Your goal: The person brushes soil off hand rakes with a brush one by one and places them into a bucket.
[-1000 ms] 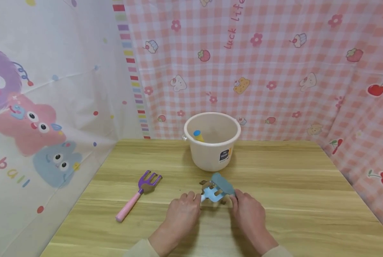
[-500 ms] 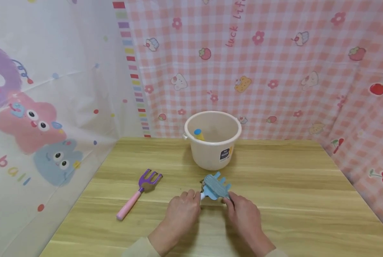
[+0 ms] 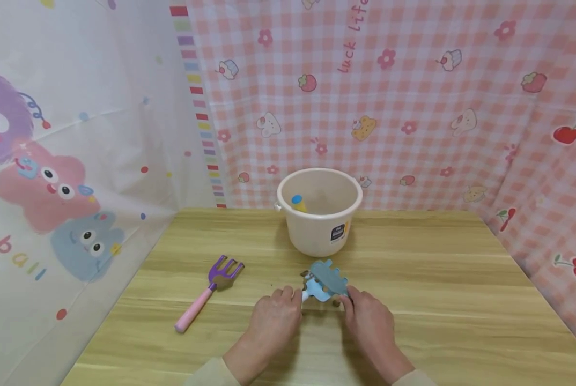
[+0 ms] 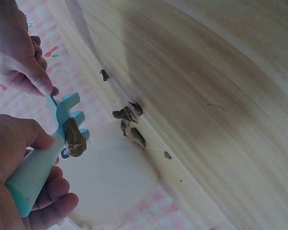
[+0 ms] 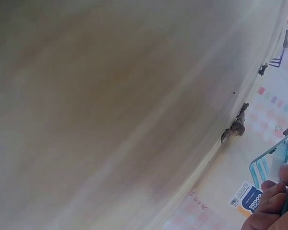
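Observation:
My left hand (image 3: 275, 319) grips the handle of a light blue hand fork (image 3: 318, 290), its tines pointing to the right and away from me. A brown clod (image 4: 75, 137) clings to the fork head in the left wrist view. My right hand (image 3: 371, 324) holds a flat grey-blue tool with a rounded head (image 3: 330, 277) over the fork; its exact kind cannot be told. Its head covers part of the fork in the head view. Brown dirt-like bits (image 4: 134, 136) lie on the table below.
A cream bucket (image 3: 317, 236) stands behind the hands, with a blue-tipped yellow handle (image 3: 297, 203) inside. To the left lies a purple fork with a pink handle (image 3: 193, 308), brown matter on its head. Printed curtains (image 3: 389, 96) hang behind the wooden table (image 3: 437, 268).
The grey-blue tool in my right hand has shifted back and forth over the fork head, going left and then slightly right. My left hand has stayed almost still with the fork.

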### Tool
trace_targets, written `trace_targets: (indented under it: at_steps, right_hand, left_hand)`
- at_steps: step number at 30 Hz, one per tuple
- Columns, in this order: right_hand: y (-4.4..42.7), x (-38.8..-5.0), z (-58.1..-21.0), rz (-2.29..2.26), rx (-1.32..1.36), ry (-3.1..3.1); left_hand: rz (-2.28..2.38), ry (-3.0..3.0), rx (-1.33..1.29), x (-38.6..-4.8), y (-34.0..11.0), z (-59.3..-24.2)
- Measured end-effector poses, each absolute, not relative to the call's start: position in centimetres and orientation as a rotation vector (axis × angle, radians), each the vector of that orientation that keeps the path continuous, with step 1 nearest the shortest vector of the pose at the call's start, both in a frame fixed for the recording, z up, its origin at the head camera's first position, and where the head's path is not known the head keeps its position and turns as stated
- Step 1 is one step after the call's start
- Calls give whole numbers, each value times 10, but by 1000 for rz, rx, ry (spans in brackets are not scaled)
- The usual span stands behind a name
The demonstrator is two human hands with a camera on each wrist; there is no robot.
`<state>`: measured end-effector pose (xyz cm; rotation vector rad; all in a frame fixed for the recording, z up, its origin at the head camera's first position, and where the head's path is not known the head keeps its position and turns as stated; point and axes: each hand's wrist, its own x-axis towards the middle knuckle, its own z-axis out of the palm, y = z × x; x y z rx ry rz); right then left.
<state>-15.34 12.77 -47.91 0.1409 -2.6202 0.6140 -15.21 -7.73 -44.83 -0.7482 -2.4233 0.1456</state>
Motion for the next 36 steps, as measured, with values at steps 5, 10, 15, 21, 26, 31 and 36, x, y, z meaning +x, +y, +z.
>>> trace_targets:
  at_steps: [5,10,15,21,26,31,36]
  right_hand:
    - [130,-155,-479,599,136,-2622]
    - [132,-155,-478,553,136,-2607]
    - [136,-153,-476,522,130,-2594]
    - [138,-152,-467,550,114,-2624]
    - [137,-154,-457,650,106,-2630]
    - [131,-153,-455,744,147,-2664]
    - [134,-150,-459,709,124,-2691]
  left_hand:
    - [143,-2443,-747,-152,-77,-448]
    - [156,-2462,-745,-152,-77,-448]
    - [198,-2488,-725,-153,-80,-449]
    - [195,-2482,-707,-155,-81,-449]
    - [186,-2493,-708,-155,-82,-447]
    - [204,-2478,-737,-154,-81,-446]
    - [141,-2442,-675,-157,-83,-445]
